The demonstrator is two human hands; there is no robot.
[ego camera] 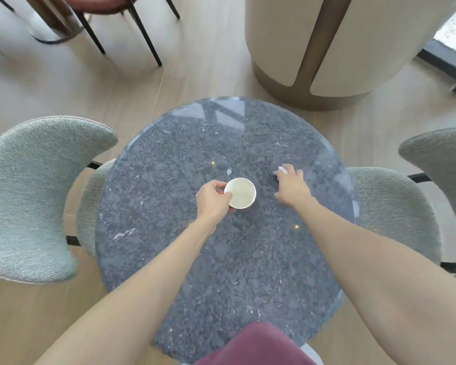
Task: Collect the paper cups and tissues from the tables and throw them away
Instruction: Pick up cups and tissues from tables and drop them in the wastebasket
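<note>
Paper cup [240, 193], small, white and open-mouthed, is standing upright just right of the frame's centre on a round, dark grey speckled stone table [169, 259], where a person is clearing up with both bare hands. Coming in from the lower left of the frame, the left hand [213, 200] is wrapping its fingers [220, 186] around the cup's left wall and rim, so the hold is pressing on the cup from the left side; whether the cup is already off the stone cannot be told. Right of centre, the right hand [291, 184] is lying knuckles-up on the tabletop with its fingers curling down over a small white crumpled tissue [282, 168], of which only a scrap is showing past the fingertips at the hand's upper edge; it appears to be pinching or gathering the tissue, though how firm that hold is cannot be seen. Cup and tissue are sitting apart, each directly under the nearer hand, so neither arm needs to cross the other. The cup's axis is running straight up, which suggests a plain vertical lift will bring it clear without tipping. Two pale green upholstered chairs [37, 193] are flanking the table at the left and right edges of the frame. No bin is in view.
</note>
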